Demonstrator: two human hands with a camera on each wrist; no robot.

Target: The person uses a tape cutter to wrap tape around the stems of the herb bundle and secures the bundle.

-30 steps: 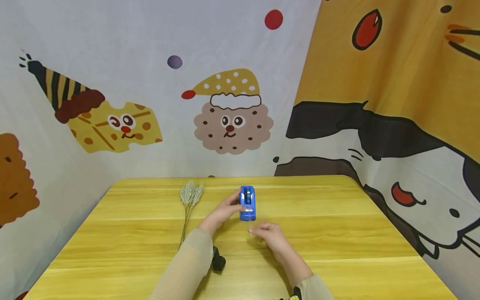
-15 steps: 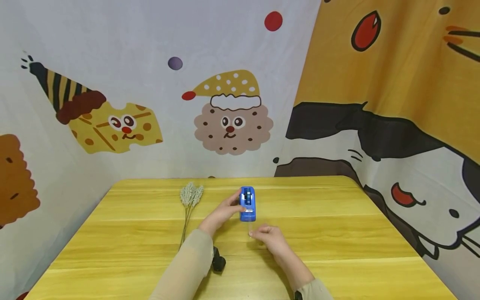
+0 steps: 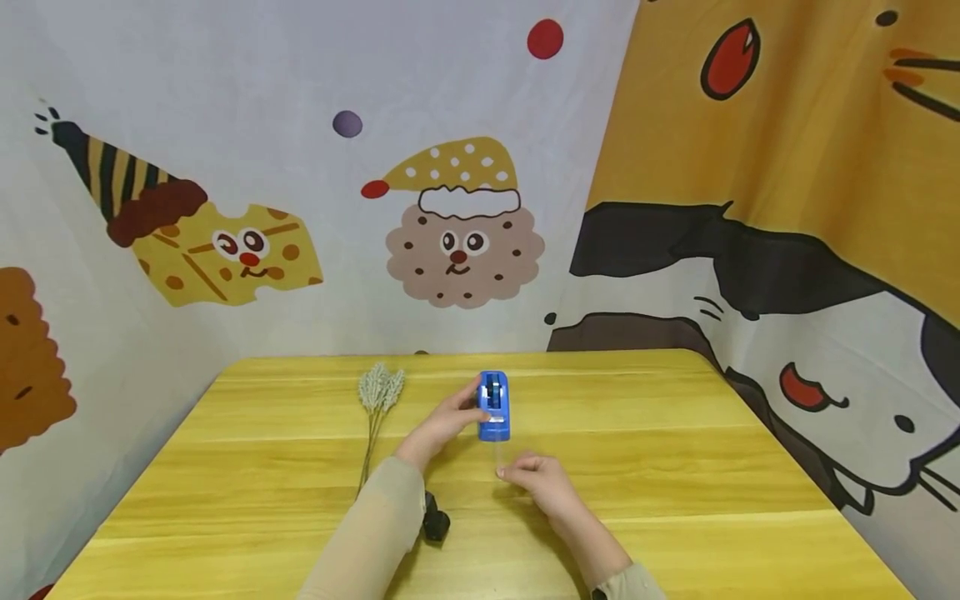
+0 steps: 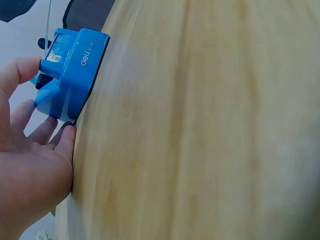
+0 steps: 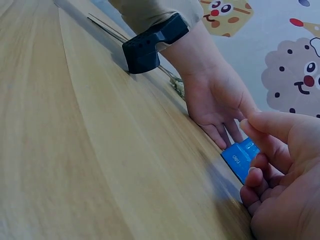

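Note:
A blue tape dispenser (image 3: 494, 408) stands on the wooden table in front of the person. The left hand (image 3: 442, 422) grips it from the left side, with the thumb near the cutter end and fingers along its side, as the left wrist view shows for the dispenser (image 4: 82, 65) too. From its near end runs a short clear strip of tape (image 3: 498, 454). The right hand (image 3: 542, 479) pinches the free end of this strip between thumb and forefinger, a little nearer the person than the dispenser. In the right wrist view, the right hand (image 5: 290, 165) partly hides the dispenser (image 5: 236, 159).
A bunch of dried grey-green flower stems (image 3: 381, 392) lies on the table (image 3: 675, 467) left of the left hand. A black wrist device (image 5: 155, 45) sits at the left sleeve. Behind the table hangs a cloth with cartoon prints (image 3: 465, 250).
The right hand has drawn slightly toward the person, and the tape strip between it and the dispenser is longer. The left hand and the dispenser have stayed in place.

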